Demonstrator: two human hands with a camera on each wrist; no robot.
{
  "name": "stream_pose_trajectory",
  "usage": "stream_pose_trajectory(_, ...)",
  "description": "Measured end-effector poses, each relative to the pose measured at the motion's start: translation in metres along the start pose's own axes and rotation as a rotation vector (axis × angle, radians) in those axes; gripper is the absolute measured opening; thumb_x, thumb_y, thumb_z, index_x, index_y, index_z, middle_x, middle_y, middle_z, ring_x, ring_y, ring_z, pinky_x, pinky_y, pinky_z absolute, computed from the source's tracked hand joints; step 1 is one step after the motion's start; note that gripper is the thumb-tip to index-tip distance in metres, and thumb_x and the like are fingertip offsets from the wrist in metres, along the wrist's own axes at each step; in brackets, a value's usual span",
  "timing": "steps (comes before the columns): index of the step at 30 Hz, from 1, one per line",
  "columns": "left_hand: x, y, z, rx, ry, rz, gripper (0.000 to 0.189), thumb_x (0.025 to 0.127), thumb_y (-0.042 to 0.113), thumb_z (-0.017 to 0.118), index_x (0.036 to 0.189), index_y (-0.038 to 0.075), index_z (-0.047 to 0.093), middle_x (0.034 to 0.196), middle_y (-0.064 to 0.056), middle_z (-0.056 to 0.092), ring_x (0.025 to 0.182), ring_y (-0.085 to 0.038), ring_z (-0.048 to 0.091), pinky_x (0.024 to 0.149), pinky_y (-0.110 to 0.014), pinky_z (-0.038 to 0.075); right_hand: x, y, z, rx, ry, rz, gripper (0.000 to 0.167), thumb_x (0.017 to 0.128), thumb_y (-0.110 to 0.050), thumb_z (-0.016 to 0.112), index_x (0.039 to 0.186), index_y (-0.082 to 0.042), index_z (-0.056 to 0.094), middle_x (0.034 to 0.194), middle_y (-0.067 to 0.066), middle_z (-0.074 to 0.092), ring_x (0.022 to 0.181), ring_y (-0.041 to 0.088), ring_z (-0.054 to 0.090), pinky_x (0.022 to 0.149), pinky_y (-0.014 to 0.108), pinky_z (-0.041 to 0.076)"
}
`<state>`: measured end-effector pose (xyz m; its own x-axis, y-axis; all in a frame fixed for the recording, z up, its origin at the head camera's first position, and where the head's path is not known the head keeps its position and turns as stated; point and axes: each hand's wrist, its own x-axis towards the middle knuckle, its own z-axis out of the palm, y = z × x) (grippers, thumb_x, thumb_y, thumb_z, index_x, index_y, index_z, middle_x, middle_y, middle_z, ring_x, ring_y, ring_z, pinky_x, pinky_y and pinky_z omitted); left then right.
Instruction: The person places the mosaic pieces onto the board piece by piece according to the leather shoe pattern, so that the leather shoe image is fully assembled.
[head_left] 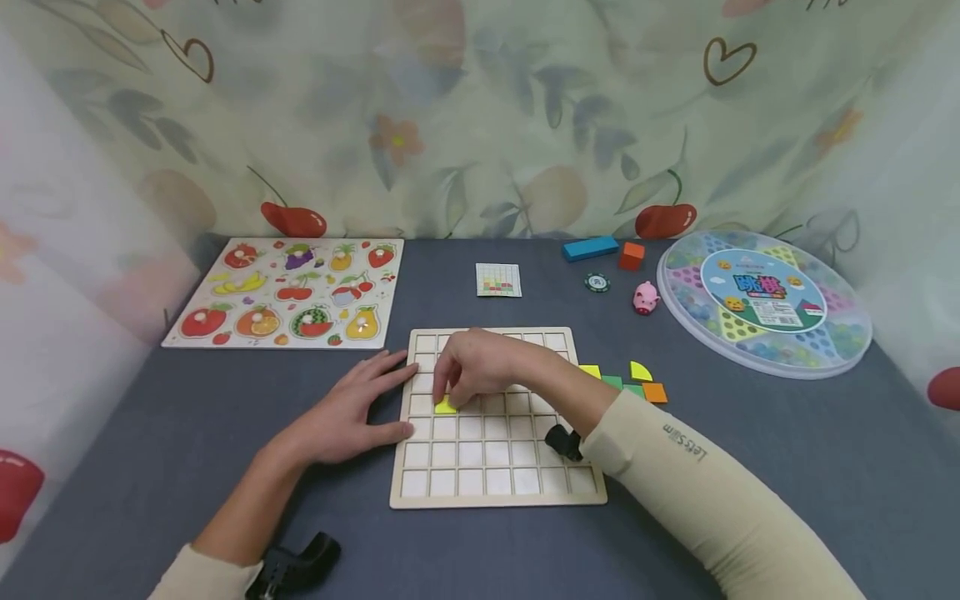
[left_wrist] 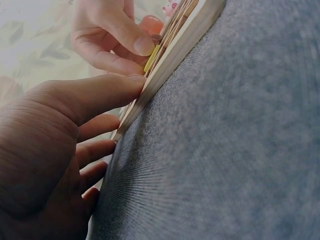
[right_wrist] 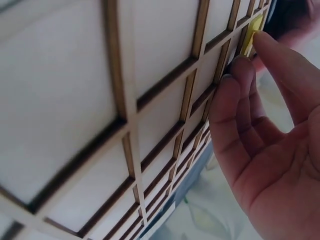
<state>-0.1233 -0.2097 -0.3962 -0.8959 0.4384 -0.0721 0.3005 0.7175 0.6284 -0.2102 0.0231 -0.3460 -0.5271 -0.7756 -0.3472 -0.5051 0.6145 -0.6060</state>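
A wooden grid board (head_left: 495, 502) with pale square cells lies on the grey cloth in front of me. My right hand (head_left: 480, 365) reaches over it and pinches a small yellow tile (head_left: 446, 407) in a cell near the left side. In the right wrist view the thumb and fingertips meet at the yellow tile (right_wrist: 252, 32). My left hand (head_left: 348, 417) is spread, touching the board's left edge with thumb and fingertips. From the left wrist, the left thumb (left_wrist: 107, 95) lies against the wooden edge, beside the yellow tile (left_wrist: 151, 59).
Loose yellow, green and orange tiles (head_left: 655, 392) lie right of the board, partly behind my right forearm. Beyond are a patterned card (head_left: 498, 281), fruit puzzle board (head_left: 281, 293), blue block (head_left: 590, 248), orange block (head_left: 632, 256), poker chip (head_left: 597, 283), pink pig figure (head_left: 645, 297) and round game box (head_left: 765, 360).
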Motion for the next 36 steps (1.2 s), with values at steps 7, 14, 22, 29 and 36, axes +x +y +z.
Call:
stream_pose_trajectory(7, 0.002, 0.001, 0.0, 0.006, -0.005, -0.011, 0.078, 0.094, 0.041, 0.074, 0.16, 0.015, 0.042, 0.171, -0.011, 0.026, 0.159, -0.042, 0.014, 0.117, -0.073, 0.022, -0.012, 0.002, -0.007, -0.01, -0.019, 0.006, 0.014, 0.095, -0.014, 0.073, 0.105, -0.018, 0.081, 0.095, -0.003, 0.074, 0.076, 0.012, 0.068, 0.072, 0.025, 0.051)
stream_pose_trajectory(14, 0.003, 0.0, -0.001, 0.0, -0.002, -0.002, 0.079, 0.093, 0.044, 0.074, 0.16, 0.016, 0.042, 0.17, -0.011, 0.027, 0.158, -0.042, 0.015, 0.117, -0.073, 0.023, -0.031, 0.01, -0.019, -0.013, 0.0, -0.044, 0.019, 0.097, -0.019, 0.069, 0.112, -0.018, 0.08, 0.105, -0.004, 0.075, 0.089, 0.01, 0.069, 0.084, 0.029, 0.054)
stream_pose_trajectory(22, 0.001, 0.0, -0.002, 0.009, -0.001, 0.003, 0.078, 0.094, 0.045, 0.074, 0.159, 0.016, 0.043, 0.17, -0.012, 0.028, 0.157, -0.043, 0.016, 0.116, -0.073, 0.024, -0.06, 0.013, -0.03, 0.059, 0.05, -0.041, 0.022, 0.1, -0.024, 0.068, 0.117, -0.016, 0.078, 0.105, -0.005, 0.074, 0.096, 0.014, 0.068, 0.086, 0.032, 0.055)
stream_pose_trajectory(29, 0.002, -0.001, -0.001, 0.016, 0.001, 0.022, 0.078, 0.094, 0.046, 0.073, 0.159, 0.015, 0.042, 0.169, -0.012, 0.029, 0.157, -0.043, 0.017, 0.117, -0.072, 0.024, -0.094, 0.031, -0.037, 0.155, 0.134, -0.005, 0.022, 0.099, -0.024, 0.07, 0.118, -0.015, 0.078, 0.105, 0.001, 0.075, 0.096, 0.022, 0.069, 0.084, 0.037, 0.056)
stream_pose_trajectory(36, 0.002, -0.001, -0.001, 0.021, 0.004, 0.015, 0.078, 0.094, 0.046, 0.073, 0.159, 0.016, 0.043, 0.169, -0.013, 0.029, 0.157, -0.044, 0.018, 0.116, -0.073, 0.024, -0.123, 0.057, -0.041, 0.168, 0.193, 0.042, 0.023, 0.098, -0.023, 0.071, 0.118, -0.012, 0.076, 0.109, 0.0, 0.075, 0.098, 0.019, 0.067, 0.084, 0.037, 0.056)
